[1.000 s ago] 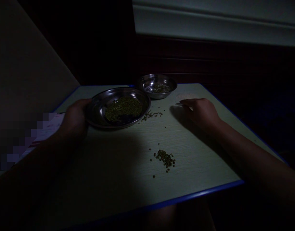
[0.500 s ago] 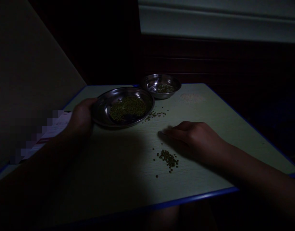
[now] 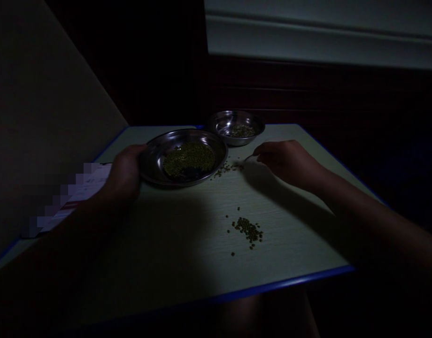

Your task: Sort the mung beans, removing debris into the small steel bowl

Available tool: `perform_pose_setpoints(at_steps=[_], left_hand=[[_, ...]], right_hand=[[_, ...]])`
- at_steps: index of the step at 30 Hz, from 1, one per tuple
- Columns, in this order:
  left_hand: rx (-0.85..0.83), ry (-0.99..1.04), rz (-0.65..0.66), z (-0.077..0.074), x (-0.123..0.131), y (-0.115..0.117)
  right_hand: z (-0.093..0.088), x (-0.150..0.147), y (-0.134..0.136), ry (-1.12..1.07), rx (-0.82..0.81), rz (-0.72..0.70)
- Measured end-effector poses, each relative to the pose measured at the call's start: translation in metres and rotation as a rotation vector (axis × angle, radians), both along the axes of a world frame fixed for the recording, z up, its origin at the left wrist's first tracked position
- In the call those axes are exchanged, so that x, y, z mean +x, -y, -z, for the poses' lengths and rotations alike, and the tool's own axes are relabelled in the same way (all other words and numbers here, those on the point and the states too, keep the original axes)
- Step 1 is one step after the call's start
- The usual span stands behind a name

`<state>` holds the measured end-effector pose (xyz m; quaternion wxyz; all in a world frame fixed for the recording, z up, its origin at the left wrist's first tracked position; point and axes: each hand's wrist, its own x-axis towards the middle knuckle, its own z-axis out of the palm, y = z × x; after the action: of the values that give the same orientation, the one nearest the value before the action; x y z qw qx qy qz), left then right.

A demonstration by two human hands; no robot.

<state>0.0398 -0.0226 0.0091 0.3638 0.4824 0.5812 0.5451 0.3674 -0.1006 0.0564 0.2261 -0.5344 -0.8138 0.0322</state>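
The left hand (image 3: 122, 173) clasps the rim of a steel dish (image 3: 184, 136) of mung beans (image 3: 189, 159); the right hand (image 3: 286, 162) reaches just beside a scatter of stray beans (image 3: 226, 170), its fingers (image 3: 261, 157) drawn together — whether on a bean, I cannot tell. A smaller steel bowl (image 3: 237, 117) stands behind the dish, and a loose heap of beans (image 3: 247, 231) lies on the worktop (image 3: 300, 225) — a paper sheet (image 3: 92, 185) lies by the left wrist.

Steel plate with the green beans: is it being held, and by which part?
Yes, the left hand holds the steel plate by its left rim. The right hand is not touching the plate.
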Motion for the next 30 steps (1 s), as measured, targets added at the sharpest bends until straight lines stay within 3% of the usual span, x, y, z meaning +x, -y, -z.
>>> perform_pose_setpoints(at_steps=[3, 6, 11, 24, 30], left_hand=[[-0.003, 0.017, -0.015, -0.002, 0.001, 0.001], [-0.005, -0.026, -0.013, -0.001, -0.001, 0.0], [0.017, -0.064, 0.026, 0.004, -0.006, -0.002], [-0.009, -0.099, 0.016, 0.001, -0.004, 0.003], [-0.007, -0.052, -0.017, 0.002, -0.005, -0.001]], right_hand=[[0.003, -0.006, -0.027, -0.013, 0.019, 0.052], [0.01, -0.014, -0.035, 0.006, 0.019, 0.048], [0.019, -0.018, -0.023, 0.148, -0.063, -0.056], [0.018, -0.015, -0.01, 0.142, -0.079, -0.153], [0.009, -0.009, -0.007, 0.05, 0.035, 0.075]])
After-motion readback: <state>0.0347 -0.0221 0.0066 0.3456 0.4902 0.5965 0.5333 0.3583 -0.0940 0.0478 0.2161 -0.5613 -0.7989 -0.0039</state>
